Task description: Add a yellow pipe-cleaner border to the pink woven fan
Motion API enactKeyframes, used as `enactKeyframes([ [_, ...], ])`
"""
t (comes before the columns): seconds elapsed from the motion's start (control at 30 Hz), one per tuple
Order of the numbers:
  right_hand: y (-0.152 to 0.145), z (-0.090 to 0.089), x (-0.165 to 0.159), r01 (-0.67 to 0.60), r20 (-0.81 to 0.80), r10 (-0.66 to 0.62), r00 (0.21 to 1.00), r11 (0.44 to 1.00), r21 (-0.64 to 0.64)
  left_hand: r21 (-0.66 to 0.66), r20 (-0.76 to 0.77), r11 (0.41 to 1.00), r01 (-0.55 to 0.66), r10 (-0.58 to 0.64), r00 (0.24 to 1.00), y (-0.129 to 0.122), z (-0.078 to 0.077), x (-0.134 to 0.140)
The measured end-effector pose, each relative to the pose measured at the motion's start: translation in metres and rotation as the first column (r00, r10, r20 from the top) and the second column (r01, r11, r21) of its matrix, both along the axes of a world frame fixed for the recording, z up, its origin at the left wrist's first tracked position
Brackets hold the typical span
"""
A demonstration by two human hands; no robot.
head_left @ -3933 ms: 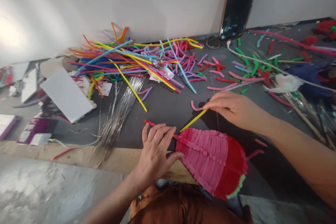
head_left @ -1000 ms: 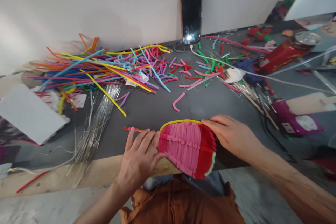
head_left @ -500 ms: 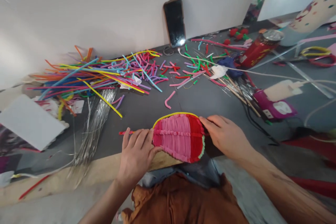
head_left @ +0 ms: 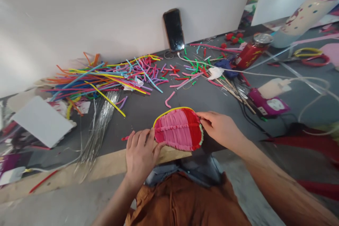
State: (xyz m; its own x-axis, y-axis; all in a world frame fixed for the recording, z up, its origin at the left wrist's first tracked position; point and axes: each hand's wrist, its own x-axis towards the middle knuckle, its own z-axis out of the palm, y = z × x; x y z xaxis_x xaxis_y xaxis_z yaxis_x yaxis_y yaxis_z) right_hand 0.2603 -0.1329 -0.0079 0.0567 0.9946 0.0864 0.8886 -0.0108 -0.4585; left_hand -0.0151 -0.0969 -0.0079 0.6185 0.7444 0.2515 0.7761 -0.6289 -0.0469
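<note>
A rounded panel of pink and red pipe cleaners (head_left: 176,134) lies at the table's front edge, between my hands. A yellow pipe cleaner (head_left: 172,111) curves along its far rim, and a pale green one (head_left: 201,135) shows on the right rim. My left hand (head_left: 141,150) is closed on the panel's narrower left end, thumb on the near side; a red stem end (head_left: 125,138) pokes out past the fingers. With its fingertips, my right hand (head_left: 219,127) pinches the upper right rim, where the yellow strip ends.
Loose coloured pipe cleaners (head_left: 106,77) are heaped at the back left, beside thin wires (head_left: 102,123). A phone (head_left: 173,30) leans on the wall. To the right stand a red can (head_left: 251,54), a purple power socket (head_left: 270,104) and scissors (head_left: 309,56). Short cut pieces (head_left: 194,65) lie scattered behind the panel.
The view has shifted a little. My right fingertips have moved slightly along the upper right rim, the thumb tucked in more. My left hand keeps its hold on the left end.
</note>
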Motion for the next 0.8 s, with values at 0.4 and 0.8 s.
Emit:
enactKeyframes([
  [0.4, -0.028, -0.013, -0.004, -0.002, -0.116, 0.014, 0.993, 0.994, 0.106, 0.063, 0.016, 0.998, 0.010, -0.011, 1.000, -0.001, -0.006, 0.000],
  [0.8, -0.020, -0.025, 0.003, -0.139, -0.067, 0.193, 0.979, 0.869, 0.476, 0.070, 0.034, 0.997, 0.037, -0.040, 0.999, 0.006, -0.012, -0.004],
])
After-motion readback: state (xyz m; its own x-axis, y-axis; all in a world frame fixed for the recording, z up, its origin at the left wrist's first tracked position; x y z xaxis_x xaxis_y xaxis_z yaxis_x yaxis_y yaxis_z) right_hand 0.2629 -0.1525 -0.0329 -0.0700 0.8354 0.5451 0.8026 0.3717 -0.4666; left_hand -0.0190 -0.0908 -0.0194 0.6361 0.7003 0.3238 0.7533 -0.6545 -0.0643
